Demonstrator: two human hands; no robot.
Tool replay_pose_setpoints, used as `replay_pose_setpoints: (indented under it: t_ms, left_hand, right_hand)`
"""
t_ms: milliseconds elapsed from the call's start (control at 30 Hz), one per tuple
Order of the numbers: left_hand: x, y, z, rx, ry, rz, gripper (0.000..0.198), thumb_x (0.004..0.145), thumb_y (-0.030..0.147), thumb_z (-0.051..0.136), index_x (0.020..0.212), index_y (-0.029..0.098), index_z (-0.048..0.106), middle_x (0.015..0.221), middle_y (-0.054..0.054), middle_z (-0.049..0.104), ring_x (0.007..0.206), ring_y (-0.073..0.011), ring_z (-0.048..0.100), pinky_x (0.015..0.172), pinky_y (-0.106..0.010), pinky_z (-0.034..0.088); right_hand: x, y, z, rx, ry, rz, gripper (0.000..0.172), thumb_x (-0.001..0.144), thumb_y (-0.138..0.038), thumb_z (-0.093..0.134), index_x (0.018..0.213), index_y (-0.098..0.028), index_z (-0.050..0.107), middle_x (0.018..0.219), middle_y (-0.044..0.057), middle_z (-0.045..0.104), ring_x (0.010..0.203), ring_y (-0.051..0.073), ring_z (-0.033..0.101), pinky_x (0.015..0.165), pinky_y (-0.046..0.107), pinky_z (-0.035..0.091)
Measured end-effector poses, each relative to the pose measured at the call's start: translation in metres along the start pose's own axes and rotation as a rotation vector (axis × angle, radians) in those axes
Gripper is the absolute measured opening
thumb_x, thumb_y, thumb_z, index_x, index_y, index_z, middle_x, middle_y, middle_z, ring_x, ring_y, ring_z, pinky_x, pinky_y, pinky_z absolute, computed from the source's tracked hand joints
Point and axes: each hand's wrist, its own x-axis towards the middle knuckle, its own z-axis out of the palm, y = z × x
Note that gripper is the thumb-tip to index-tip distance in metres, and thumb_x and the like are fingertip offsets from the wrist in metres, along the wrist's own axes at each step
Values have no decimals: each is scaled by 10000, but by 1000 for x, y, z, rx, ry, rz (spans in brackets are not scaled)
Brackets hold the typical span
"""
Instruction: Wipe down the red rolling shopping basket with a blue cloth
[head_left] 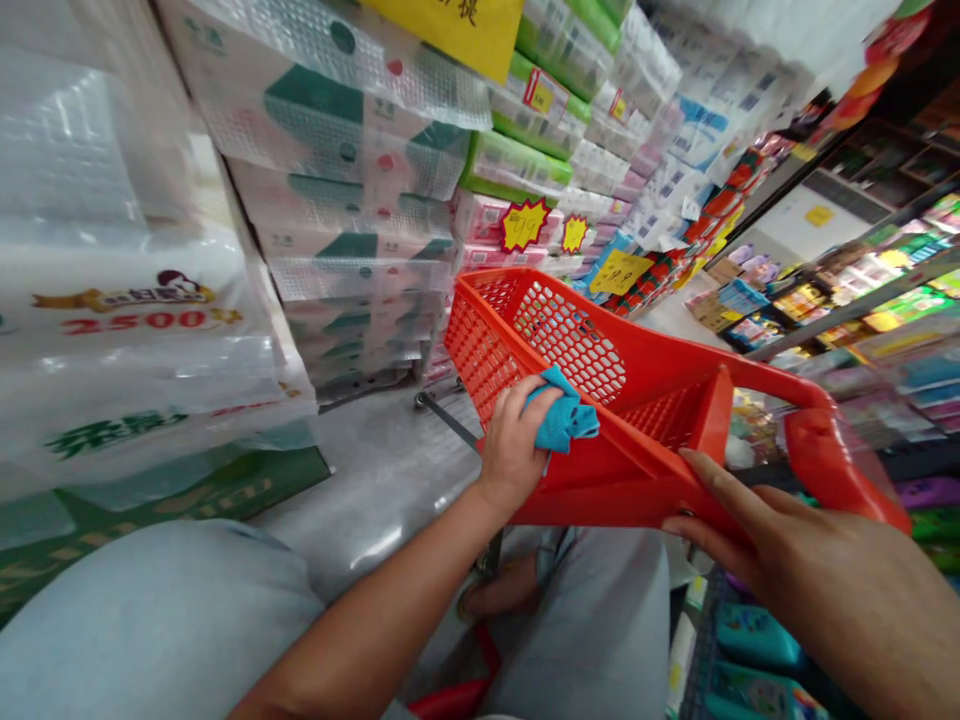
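We see wrapped tissue packs (pixel 352 170) stacked up, a yellow star price tag (pixel 526 225) on them. Store shelves (pixel 847 308) of goods on the right.

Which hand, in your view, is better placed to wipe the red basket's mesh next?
Probably the left hand: it already holds the blue cloth against the red basket. The right hand holds no cloth and sits on its rim.

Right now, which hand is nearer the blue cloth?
Left: the left hand holds the blue cloth inside the red plastic basket; the right hand is apart, on the basket's rim.
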Motion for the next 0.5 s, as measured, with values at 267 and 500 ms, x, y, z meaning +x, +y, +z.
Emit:
replay_pose_setpoints:
  t_ms: [267,500]
  left_hand:
    - [-6,-3,4,51,-65,233,462,984,211,452,1442,268,474,1395,-86,556,1224,-245,523,1056,-407,453]
    - [0,-16,3,82,-29,151,466,955,158,440,1412,215,505,1398,-112,553,1242,-248,517,1068,-428,444]
  right_hand:
    - [-6,-6,3,-8,-75,102,591,1009,-615,272,1181,-208,664,757,88,733,430,216,608,386,274,230]
    - [-3,-5,18,129,-79,116,420,1019,-496,364,1046,-224,683,808,72,729,442,154,582,386,279,240]
